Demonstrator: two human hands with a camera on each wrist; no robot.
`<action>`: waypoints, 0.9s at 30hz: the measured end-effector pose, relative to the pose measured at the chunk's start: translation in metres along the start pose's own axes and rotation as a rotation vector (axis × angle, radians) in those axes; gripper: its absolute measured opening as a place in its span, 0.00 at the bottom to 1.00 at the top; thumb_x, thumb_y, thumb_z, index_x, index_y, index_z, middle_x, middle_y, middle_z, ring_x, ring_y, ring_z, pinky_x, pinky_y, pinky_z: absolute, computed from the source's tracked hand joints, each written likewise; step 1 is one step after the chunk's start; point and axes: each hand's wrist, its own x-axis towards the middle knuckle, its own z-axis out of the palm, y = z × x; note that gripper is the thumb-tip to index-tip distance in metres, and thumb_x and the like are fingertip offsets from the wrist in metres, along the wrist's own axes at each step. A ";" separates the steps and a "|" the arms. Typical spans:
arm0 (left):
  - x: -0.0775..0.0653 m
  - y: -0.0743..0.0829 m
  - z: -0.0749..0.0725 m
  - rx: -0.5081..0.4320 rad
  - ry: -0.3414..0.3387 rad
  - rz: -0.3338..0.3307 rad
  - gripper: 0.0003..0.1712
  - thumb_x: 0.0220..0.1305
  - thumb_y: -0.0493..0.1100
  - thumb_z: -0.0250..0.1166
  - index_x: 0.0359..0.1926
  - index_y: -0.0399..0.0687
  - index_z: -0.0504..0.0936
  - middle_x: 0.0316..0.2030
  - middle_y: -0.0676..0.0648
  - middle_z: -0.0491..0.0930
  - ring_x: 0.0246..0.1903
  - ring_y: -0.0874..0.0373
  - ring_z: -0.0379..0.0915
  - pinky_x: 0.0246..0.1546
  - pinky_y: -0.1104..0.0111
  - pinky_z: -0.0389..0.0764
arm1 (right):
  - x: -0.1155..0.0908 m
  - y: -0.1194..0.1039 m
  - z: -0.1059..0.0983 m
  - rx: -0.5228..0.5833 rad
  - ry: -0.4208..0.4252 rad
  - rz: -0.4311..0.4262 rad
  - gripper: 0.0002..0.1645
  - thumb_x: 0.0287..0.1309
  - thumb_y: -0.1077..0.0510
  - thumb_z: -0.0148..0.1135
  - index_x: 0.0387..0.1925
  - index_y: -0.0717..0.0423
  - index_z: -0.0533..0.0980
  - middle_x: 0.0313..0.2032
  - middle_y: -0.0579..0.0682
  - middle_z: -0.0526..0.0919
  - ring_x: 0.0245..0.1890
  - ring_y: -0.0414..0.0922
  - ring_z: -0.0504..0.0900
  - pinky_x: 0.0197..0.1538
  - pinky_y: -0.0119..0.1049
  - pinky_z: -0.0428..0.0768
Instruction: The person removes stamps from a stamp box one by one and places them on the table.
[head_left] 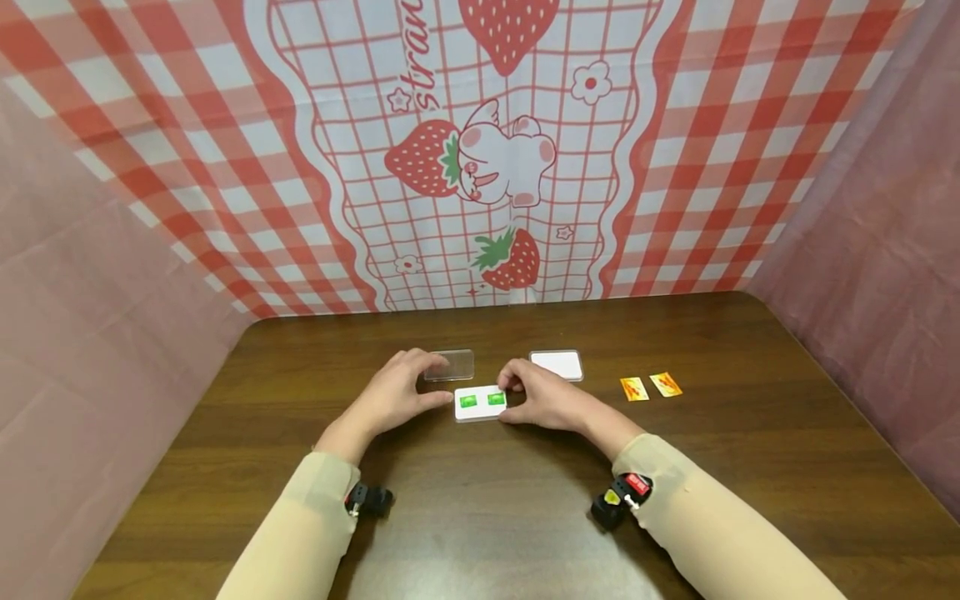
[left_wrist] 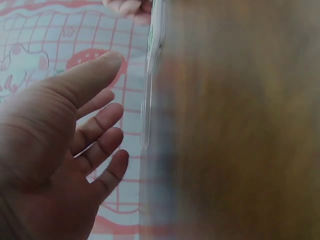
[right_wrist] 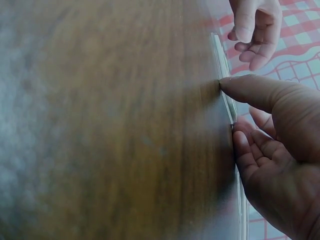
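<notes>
A flat rectangular case (head_left: pixel 481 414) with a white face lies on the table in the middle of the head view. Two small green packet-like pieces (head_left: pixel 468 402) sit side by side on it. My right hand (head_left: pixel 551 398) holds the case at its right end, thumb at the near edge and fingers at the far corner. Off the left end is my left hand (head_left: pixel 397 390), its fingers spread and relaxed, its thumb pointing at the case. Its fingertips overlap a clear rectangular lid (head_left: pixel 461 363) behind the case. In the left wrist view the left palm (left_wrist: pixel 45 150) holds nothing.
Behind my right hand lies a second white-faced case (head_left: pixel 557 364). Two orange-yellow packet-like pieces, a left one (head_left: pixel 633 389) and a right one (head_left: pixel 666 384), lie farther right on the brown wooden table (head_left: pixel 465 517). A strawberry-print curtain (head_left: pixel 510 167) hangs at the back edge.
</notes>
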 end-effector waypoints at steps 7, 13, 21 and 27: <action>-0.004 0.011 0.004 -0.034 -0.017 0.013 0.30 0.67 0.51 0.82 0.63 0.43 0.86 0.57 0.46 0.85 0.59 0.47 0.79 0.63 0.48 0.79 | 0.000 0.006 0.000 0.025 0.018 -0.050 0.23 0.58 0.57 0.84 0.46 0.55 0.76 0.46 0.50 0.82 0.51 0.48 0.81 0.60 0.45 0.81; -0.006 0.012 0.008 -0.037 -0.026 0.007 0.29 0.67 0.50 0.82 0.63 0.43 0.86 0.54 0.46 0.86 0.54 0.48 0.79 0.59 0.50 0.80 | 0.005 0.027 0.008 0.022 0.032 -0.083 0.25 0.58 0.52 0.86 0.47 0.52 0.77 0.46 0.48 0.82 0.50 0.46 0.81 0.58 0.42 0.81; -0.008 0.012 0.015 -0.046 -0.049 0.030 0.29 0.66 0.50 0.83 0.63 0.45 0.86 0.55 0.46 0.86 0.55 0.48 0.80 0.59 0.51 0.80 | 0.010 0.040 0.014 -0.007 0.041 -0.066 0.28 0.55 0.51 0.87 0.49 0.49 0.77 0.46 0.45 0.82 0.48 0.42 0.81 0.55 0.38 0.80; -0.007 0.014 0.018 -0.028 -0.044 0.037 0.29 0.65 0.51 0.83 0.62 0.45 0.87 0.55 0.47 0.86 0.53 0.49 0.79 0.57 0.52 0.80 | 0.011 0.038 0.014 -0.023 0.039 -0.075 0.28 0.55 0.51 0.87 0.50 0.50 0.78 0.45 0.45 0.81 0.48 0.42 0.80 0.54 0.40 0.80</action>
